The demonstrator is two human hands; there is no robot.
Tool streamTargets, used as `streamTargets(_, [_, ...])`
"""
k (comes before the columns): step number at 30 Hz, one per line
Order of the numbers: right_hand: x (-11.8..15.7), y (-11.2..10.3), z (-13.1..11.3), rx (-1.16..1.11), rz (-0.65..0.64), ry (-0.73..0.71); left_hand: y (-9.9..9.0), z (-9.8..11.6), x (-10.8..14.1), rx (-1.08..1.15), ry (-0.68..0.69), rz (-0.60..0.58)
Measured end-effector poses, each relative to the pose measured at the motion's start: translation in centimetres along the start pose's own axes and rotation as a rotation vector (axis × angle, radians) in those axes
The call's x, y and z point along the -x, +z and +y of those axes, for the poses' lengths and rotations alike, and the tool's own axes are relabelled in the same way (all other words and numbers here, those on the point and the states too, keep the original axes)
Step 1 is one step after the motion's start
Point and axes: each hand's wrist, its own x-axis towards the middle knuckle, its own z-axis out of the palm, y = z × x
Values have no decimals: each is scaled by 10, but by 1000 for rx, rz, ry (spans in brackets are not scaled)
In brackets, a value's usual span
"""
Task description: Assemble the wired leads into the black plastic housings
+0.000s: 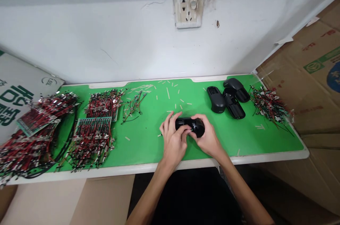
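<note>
The left hand [172, 140] and the right hand [208, 136] are both closed around a black plastic casing [190, 126], gripping it from either side at the centre of the frame; it lies over a green mat [148, 143] near the front edge of the white worktop [252, 159]; whether it touches the mat is hidden. Three more black casings [216, 99] sit together to the right, well apart from the hands; beyond them, at right, lies a tangle of loose wires [268, 104]; small pale sticks [168, 93] are scattered above the hands; bundles of red-wired circuit boards [91, 143] fill the left of the worktop; a scorched wall socket [188, 7] shows at top centre; a cardboard box [313, 76] stands at right.
</note>
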Motion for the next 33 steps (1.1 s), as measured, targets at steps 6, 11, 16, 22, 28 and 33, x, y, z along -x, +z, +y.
streamTargets(6, [-1,1,-2,-4,6,6,0,-4,-2,-47,64,-11])
streamTargets(11, [-1,1,-3,-15,8,-6,-17,-16,-16,-79,215,-198])
streamTargets(16, [0,0,1,1,-5,-11,-32,-30,-41,-41,248,-436])
streamTargets(22, [0,1,1,-6,9,-2,-25,-38,-53,32,278,-503])
streamTargets(28, [-2,2,0,-14,13,6,-21,-41,-52,76,268,-495])
streamTargets(33, [1,2,0,-15,16,11,-26,-31,-53,9,249,-517])
